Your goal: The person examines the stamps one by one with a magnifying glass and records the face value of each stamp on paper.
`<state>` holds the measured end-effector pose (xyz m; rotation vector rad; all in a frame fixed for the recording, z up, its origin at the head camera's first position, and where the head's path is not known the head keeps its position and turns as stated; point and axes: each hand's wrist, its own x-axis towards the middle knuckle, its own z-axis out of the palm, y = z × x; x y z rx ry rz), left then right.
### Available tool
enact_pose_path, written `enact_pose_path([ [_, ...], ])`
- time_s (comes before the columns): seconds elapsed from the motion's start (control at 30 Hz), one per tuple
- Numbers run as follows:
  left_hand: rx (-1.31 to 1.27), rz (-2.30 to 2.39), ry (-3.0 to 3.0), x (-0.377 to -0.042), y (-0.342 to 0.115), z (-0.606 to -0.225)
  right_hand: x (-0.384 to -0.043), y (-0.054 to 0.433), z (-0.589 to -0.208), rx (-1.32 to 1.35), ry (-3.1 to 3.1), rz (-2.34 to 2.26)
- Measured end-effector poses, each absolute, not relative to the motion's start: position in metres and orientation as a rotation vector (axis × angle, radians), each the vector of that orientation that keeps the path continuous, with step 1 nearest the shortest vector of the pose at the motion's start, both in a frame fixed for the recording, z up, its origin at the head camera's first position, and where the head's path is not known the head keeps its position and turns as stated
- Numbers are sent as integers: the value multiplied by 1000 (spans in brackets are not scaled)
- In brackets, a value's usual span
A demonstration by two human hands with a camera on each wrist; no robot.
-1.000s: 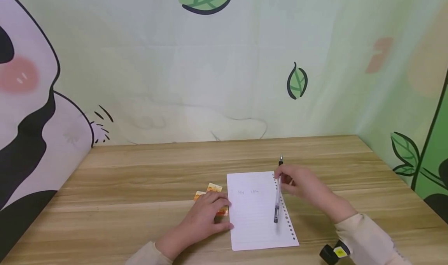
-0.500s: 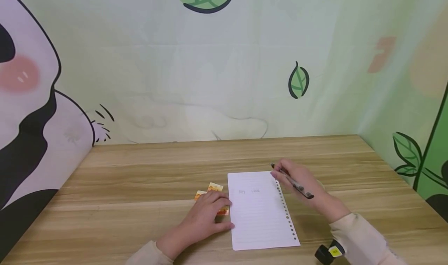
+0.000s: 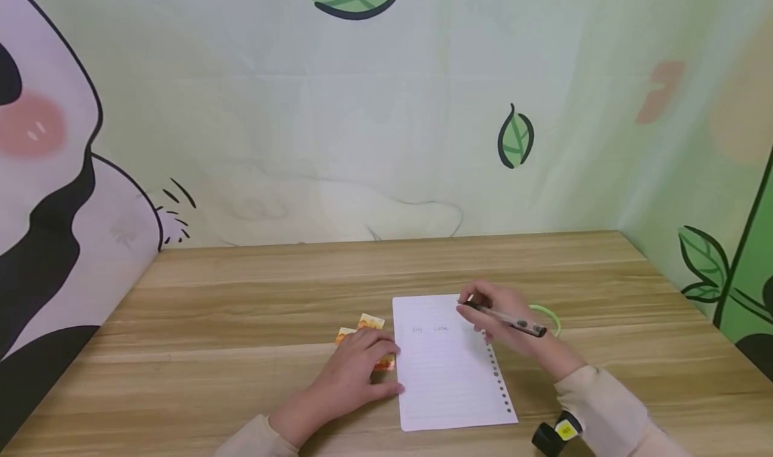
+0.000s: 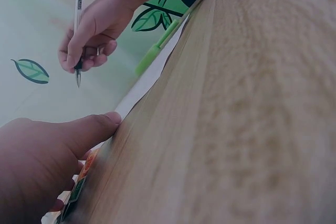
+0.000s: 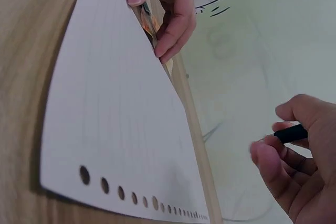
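A lined white sheet of paper (image 3: 449, 383) with punched holes down its right edge lies on the wooden table. Faint handwriting stands near its top. My left hand (image 3: 353, 373) rests at the sheet's left edge, thumb and fingertips touching it, fingers relaxed. Under that hand are small orange-and-white printed cards (image 3: 371, 322), mostly covered. Over the sheet's upper right corner, my right hand (image 3: 504, 316) pinches a clear-barrelled pen (image 3: 516, 323) with a black grip. In the left wrist view the pen's metal tip (image 4: 79, 80) appears raised above the paper.
Behind the right wrist a bright green curved thing (image 3: 551, 317) is partly hidden. A black device with a yellow label (image 3: 558, 433) is worn at the right sleeve. The wooden table (image 3: 211, 309) ends at a wall cloth (image 3: 362, 128) printed with leaves and a panda.
My right hand has turned the pen round from tip-away to tip-left and shifted left over the sheet's corner. The green thing has come into sight behind it. The left hand stays put.
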<state>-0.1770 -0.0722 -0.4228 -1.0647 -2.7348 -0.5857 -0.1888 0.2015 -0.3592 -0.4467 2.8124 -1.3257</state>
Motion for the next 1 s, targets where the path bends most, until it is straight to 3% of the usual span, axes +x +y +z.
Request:
enact_pose_path([
  [0.4, -1077, -581, -2736, -176, -72, -424, -195, 200, -390, -360, 2524, -1620],
  [1.0, -1063, -578, -2723, -177, -73, -422, -206, 197, -421, -129, 2777, -1556],
])
